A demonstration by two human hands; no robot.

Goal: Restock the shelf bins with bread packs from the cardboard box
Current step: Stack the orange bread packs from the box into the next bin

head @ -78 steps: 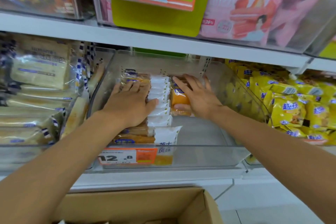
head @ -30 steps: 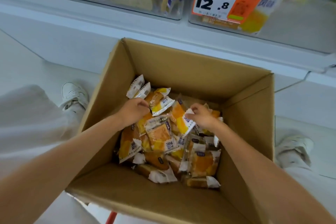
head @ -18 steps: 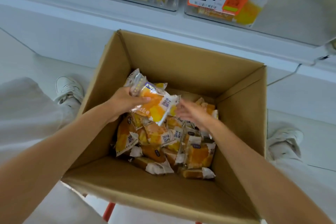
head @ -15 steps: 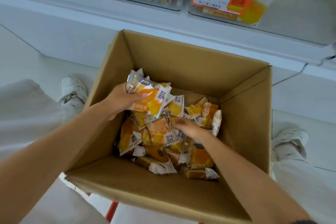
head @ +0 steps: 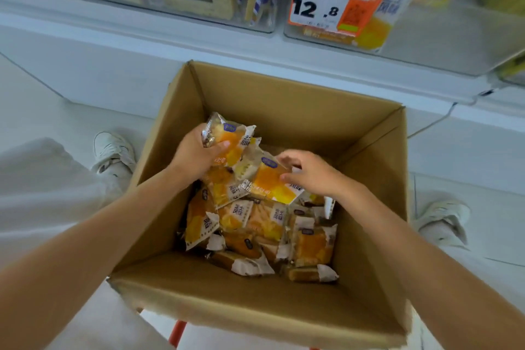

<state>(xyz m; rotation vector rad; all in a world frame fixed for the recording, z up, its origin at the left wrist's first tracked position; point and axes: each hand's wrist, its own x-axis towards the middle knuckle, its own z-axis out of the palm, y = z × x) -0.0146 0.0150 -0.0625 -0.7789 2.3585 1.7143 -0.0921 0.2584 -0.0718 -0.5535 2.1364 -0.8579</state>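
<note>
Shelf bins (head: 426, 37) line the frame's top. Over the cardboard box (head: 284, 102) your left hand (head: 196, 156) grips one bread pack (head: 230, 136), your right hand (head: 315, 173) pinches a second pack (head: 270, 182); secure both before lifting.

Open cardboard box (head: 284, 99) stands just below the shelf, partly filled with loose packs (head: 255, 224) of bread in orange-and-white wrappers. Left hand (head: 196, 156) grips a bread pack (head: 227, 136) raised above the heap, thumb across its front. Right hand (head: 312, 173) pinches the edge of a second pack (head: 270, 179), which lies tilted and touches the first. Above, a clear shelf bin (head: 426, 37) carries a price tag (head: 335, 7) reading 12.8. One white shoe (head: 113, 153) shows left of the box, and another right of it.
</note>
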